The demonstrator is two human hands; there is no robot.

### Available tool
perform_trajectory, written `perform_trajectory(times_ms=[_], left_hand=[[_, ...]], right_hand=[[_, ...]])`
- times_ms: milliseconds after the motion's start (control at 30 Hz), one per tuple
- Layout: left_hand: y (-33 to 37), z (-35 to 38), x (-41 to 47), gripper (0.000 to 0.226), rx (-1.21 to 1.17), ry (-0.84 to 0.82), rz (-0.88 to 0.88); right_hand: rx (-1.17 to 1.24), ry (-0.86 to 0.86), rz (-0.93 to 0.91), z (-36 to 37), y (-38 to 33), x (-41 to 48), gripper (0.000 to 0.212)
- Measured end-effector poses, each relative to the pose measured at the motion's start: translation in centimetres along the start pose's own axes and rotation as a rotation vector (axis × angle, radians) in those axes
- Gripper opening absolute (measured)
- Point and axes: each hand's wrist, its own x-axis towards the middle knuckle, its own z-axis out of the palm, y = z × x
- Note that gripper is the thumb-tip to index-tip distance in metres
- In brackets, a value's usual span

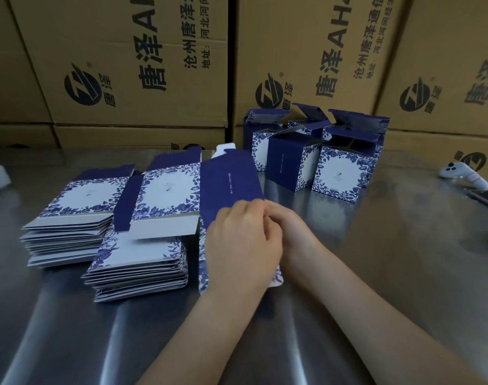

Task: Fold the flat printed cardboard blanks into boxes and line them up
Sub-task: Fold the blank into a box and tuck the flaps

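A brushed steel surface [56, 315] runs up to a wall of brown shipping cartons [126, 65]. At the left of it lie two stacks of flat blanks, the far stack [70, 218] and, just beside it and nearer, the second stack [143, 262], both blue-and-white with a leaf border. To their right the blank in work [231, 179] lies tilted over the edge of the second stack, navy panel up. The left hand [243, 245] rests on it with its fingers curled over the near edge of that panel, gripping the card. The right hand [290, 229] presses close against the left at the same edge, but its fingertips are hidden, so I cannot tell whether it pinches the card. The step looks like opening the flat sleeve into a square tube. To do it well, part the two layers at this edge, push the opposite creases toward each other so all four score lines break cleanly, and only then tuck the bottom flaps. Farther right and behind stand the folded boxes [340, 176], close together with lid flaps up, so a new box would go beside them. At the right edge lie a white controller [459, 173] and a dark phone [487, 197]. The cartons bear a round black logo with an ® mark, large "唐泽" followed by "AH", and smaller lines starting "沧州唐泽通信" and "地址:河北河间". The thin white line on the navy panel is too small to read.
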Motion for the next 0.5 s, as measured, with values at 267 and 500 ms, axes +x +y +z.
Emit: perform_trajectory(times_ms=[267,500], left_hand=[[-3.7,-0.9,2.5,0.049,-0.235,0.307,-0.251],[-6.7,-1.4,4.0,0.067,-0.568,0.425,-0.453]], right_hand=[[0.072,0.029,-0.085,-1.6,-1.7,-0.7,0.041],[-0.060,0.141,-0.375,-2.3,-2.9,-0.9,0.037]])
